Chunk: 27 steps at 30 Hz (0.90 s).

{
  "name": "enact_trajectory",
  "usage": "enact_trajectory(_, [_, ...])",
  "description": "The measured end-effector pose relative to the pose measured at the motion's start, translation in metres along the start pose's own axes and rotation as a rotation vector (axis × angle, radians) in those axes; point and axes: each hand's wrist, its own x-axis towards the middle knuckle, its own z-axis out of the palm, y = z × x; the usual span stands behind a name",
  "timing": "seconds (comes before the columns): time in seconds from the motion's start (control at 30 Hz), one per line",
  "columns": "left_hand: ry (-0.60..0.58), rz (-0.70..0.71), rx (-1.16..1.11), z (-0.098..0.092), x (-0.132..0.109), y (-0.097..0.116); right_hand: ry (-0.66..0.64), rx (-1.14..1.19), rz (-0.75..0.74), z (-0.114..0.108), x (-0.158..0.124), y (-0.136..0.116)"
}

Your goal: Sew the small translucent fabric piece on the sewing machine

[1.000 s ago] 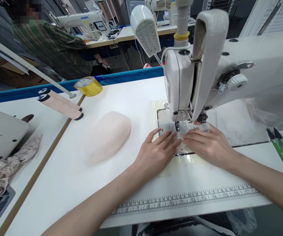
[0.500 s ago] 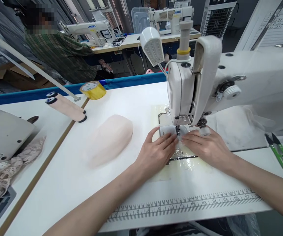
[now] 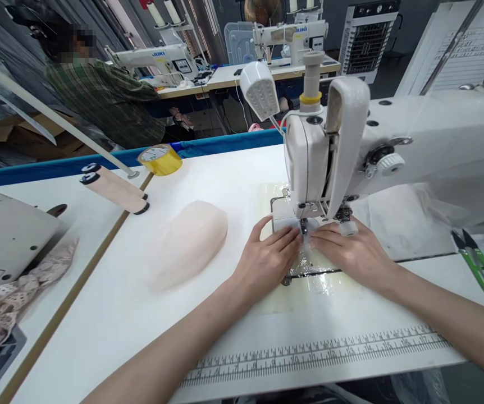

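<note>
My left hand (image 3: 267,255) lies flat on the bed of the white sewing machine (image 3: 307,163), just left of the presser foot (image 3: 304,227). Its fingers are stretched out and its thumb stands apart. Close on the foot's other side rests my right hand (image 3: 351,249), also flat, fingertips pointing toward the needle. A pale, thin piece (image 3: 284,225) shows around the foot beside my left fingertips; its kind and full outline are hard to make out. Clear film covers the needle plate area. To the left lies a beige moulded cup (image 3: 197,238), apart from both hands.
Green thread snips (image 3: 480,264) lie at the right. Beige thread spools (image 3: 114,191) and yellow tape (image 3: 160,160) sit at the back left, lace fabric (image 3: 12,303) at the far left. A printed ruler (image 3: 309,356) runs along the front edge. A person (image 3: 103,95) sits beyond.
The view has tilted slightly, so the background sits a little lower. Both hands stay almost in place beside the presser foot.
</note>
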Motion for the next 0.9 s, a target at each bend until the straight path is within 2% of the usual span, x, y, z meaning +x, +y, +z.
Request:
enact_trajectory(0.67, [-0.025,-0.030,0.017,0.003,0.000,-0.004,-0.014,-0.028,0.007,0.002,0.001,0.000])
enact_trajectory(0.8, [-0.078,-0.110,0.096,-0.003,-0.002,0.001,0.016,-0.005,0.038,0.002,0.001,-0.002])
enact_trajectory(0.9, [-0.040,-0.099,0.151,-0.012,-0.002,0.005,0.031,0.024,0.042,-0.001,0.000,-0.006])
